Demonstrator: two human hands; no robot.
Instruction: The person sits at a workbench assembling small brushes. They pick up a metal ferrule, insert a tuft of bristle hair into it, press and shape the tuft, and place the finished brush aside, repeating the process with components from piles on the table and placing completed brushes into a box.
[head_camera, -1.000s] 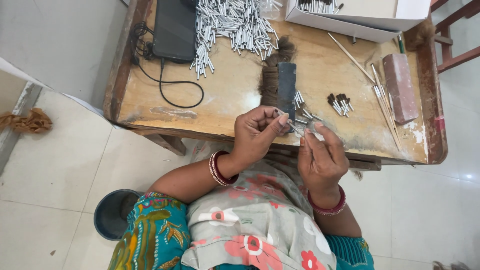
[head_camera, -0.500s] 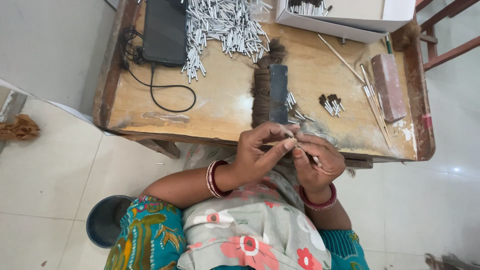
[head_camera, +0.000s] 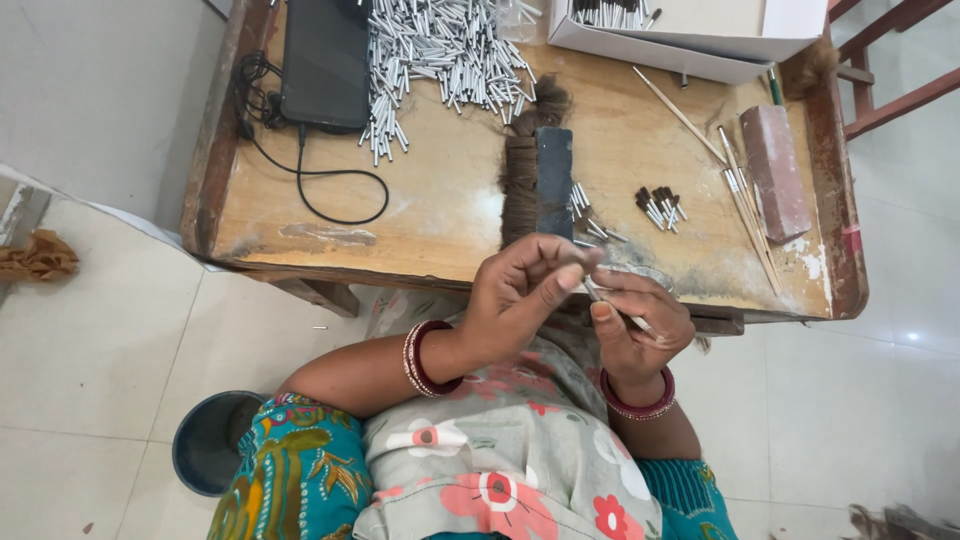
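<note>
Phone (head_camera: 325, 62), dark, top-left on wooden table (head_camera: 440, 215); its top cut off by frame. Heap of silver tubes (head_camera: 445, 50) next, also cropped. Centre: left hand (head_camera: 520, 295) pinches thin metal tube (head_camera: 597, 292) w/ curled fingers; right hand (head_camera: 640, 325) closed round same tube, mostly hidden. Brick-red block (head_camera: 785, 170) far right.

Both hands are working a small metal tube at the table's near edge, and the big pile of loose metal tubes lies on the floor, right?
Not quite. In the head view the left hand and right hand do hold a small metal tube, but the pile of metal tubes lies on the wooden table, beside the black device.
</note>
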